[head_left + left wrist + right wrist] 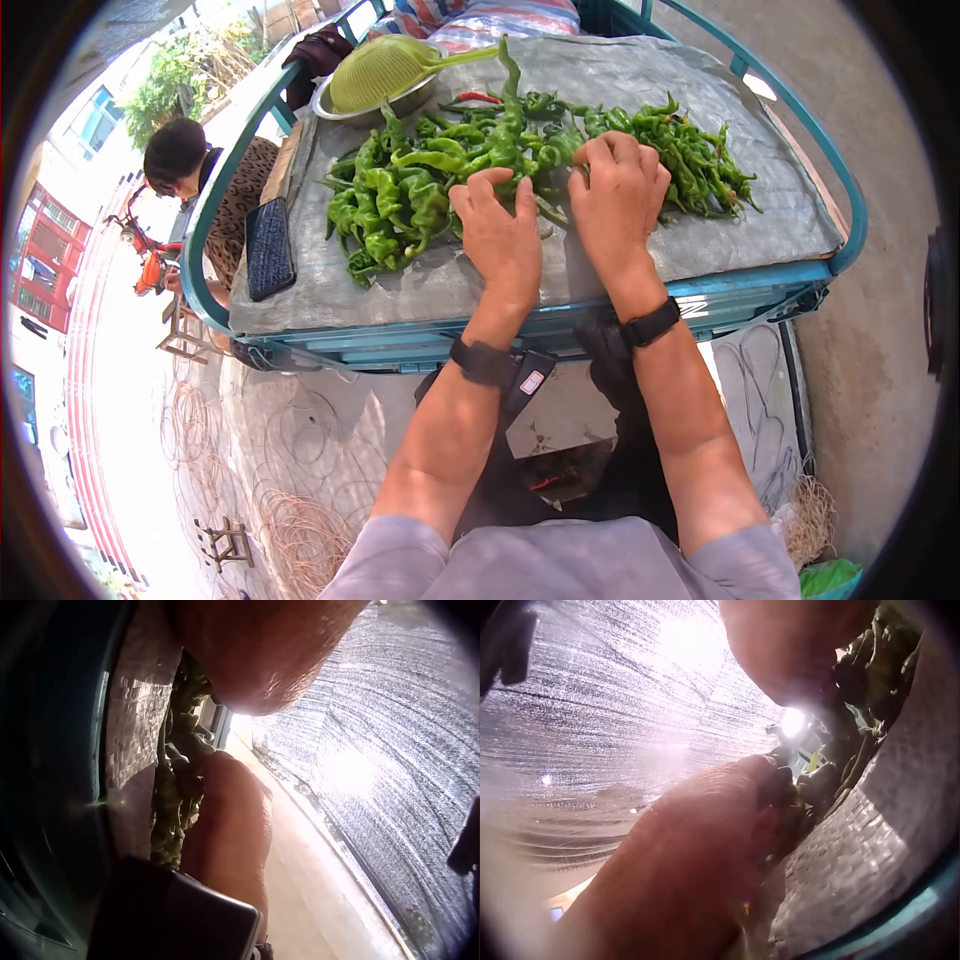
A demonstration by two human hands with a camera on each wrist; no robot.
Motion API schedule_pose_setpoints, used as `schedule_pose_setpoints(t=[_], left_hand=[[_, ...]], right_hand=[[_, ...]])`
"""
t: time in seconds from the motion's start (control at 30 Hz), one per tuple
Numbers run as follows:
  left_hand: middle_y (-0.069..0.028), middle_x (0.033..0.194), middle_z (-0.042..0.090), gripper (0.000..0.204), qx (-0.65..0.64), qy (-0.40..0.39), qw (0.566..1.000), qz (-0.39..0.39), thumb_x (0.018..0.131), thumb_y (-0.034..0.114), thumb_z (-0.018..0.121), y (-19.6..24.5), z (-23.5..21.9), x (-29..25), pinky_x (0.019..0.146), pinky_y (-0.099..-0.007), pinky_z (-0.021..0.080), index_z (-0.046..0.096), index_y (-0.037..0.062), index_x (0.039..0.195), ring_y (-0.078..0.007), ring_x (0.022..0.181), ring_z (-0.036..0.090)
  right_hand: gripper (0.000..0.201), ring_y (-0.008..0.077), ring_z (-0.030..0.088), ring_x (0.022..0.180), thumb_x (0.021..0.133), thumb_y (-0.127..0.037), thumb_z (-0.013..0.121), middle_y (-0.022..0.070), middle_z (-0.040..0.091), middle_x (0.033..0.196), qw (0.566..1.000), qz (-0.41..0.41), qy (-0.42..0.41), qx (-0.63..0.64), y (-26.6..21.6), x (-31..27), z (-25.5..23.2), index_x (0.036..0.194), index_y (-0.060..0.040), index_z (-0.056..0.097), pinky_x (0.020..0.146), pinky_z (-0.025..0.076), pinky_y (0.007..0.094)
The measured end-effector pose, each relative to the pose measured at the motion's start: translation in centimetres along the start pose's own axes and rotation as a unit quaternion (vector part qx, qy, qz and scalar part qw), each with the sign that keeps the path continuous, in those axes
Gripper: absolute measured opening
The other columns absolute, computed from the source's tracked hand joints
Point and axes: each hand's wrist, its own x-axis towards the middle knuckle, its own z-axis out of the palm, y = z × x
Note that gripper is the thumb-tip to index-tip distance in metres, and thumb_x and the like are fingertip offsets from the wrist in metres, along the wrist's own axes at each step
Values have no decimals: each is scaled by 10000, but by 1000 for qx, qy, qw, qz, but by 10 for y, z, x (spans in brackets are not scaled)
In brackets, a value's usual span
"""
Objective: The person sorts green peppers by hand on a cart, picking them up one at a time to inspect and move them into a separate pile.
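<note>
Green peppers lie in two heaps on a grey woven sheet, a broad left heap (390, 205) and a right heap (700, 165); one red pepper (478, 97) is at the back. At the left heap's near right edge is my left hand (500, 235), fingers bent, thumb apart from them, no pepper visible between. My right hand (618, 200) reaches over peppers between the heaps, its fingers bent down; a blurred green pepper is beside its fingertips, and whether it is pinched is unclear. In the left wrist view, peppers (176, 787) show beyond a hand (229, 817).
A green strainer (385, 72) rests on a metal bowl (325, 104) at the back left. A dark phone (269, 250) lies at the sheet's left edge. Blue rails (855, 215) surround the cart bed. A person (190, 165) sits beyond the left rail.
</note>
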Motion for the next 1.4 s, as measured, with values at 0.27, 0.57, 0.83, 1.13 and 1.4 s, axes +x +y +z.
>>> schedule_pose_setpoints(t=[0.27,0.57,0.83,1.13,1.4], left_hand=[[-78,933,480,171,-69,-9,998,-10,922,141,657,-1,-2,-2,687,-317,451,576,25,1019,-179,768,497],[-68,867,494,231,-129,11,989,-68,931,209,657,-3,-1,-1,705,-335,437,521,25,964,-182,753,475],[-172,934,498,388,-45,20,994,-100,854,232,699,1,-1,0,829,-434,416,436,-19,988,-325,870,505],[-233,1013,542,461,-58,13,995,-84,857,289,627,1,1,0,875,-471,415,418,-23,1125,-392,943,541],[-265,1055,543,469,-19,5,997,-69,867,313,590,-4,4,2,893,-488,410,408,-19,1143,-418,971,546]], right_hand=[[256,227,537,1096,723,-122,777,-23,653,971,991,-128,37,17,5,8,23,971,-168,729,1053,295,476],[143,197,573,888,755,-210,789,-27,662,847,991,-60,105,55,5,22,31,833,-165,678,1021,322,452],[144,196,579,812,799,-231,767,-29,634,715,983,-4,125,134,6,21,27,806,-154,645,1030,320,453],[210,194,596,683,914,-299,665,-35,669,669,928,167,94,320,19,24,14,822,-122,599,991,333,404],[155,223,611,737,877,-243,674,0,638,670,984,102,93,111,26,14,13,816,-129,589,912,364,404]])
